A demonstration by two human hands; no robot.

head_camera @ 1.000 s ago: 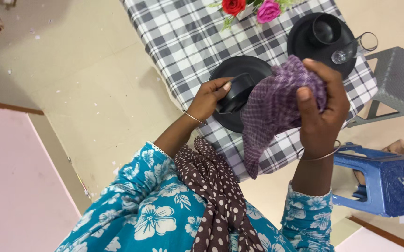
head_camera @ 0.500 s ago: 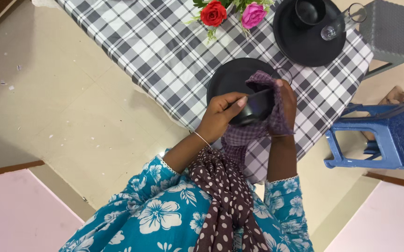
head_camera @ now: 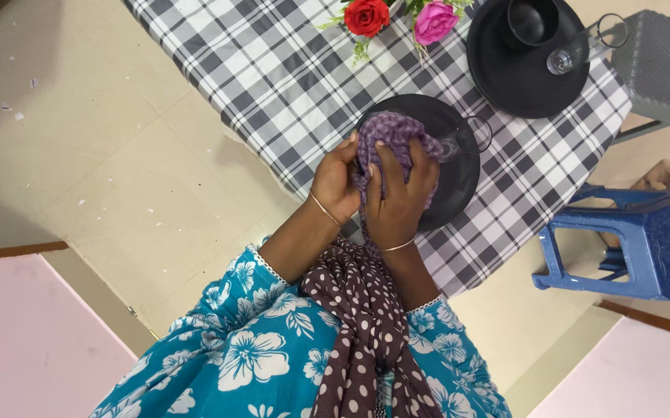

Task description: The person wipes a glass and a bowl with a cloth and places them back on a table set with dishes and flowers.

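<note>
Both my hands are closed around a bundle of purple checked cloth, held just over a black plate on the checked tablecloth. My left hand grips the bundle from the left. My right hand presses the cloth over it from the front, fingers spread on the fabric. The black cup that my left hand holds is wrapped in the cloth and hidden. A clear glass lies at the plate's far right rim.
A second black plate at the table's far right carries a black cup and a tipped clear glass. Red and pink flowers stand behind. A blue stool and a grey stool stand to the right.
My right hand came down from its raised position with the cloth and wrapped it over the black cup in my left hand. The cup is now covered.
</note>
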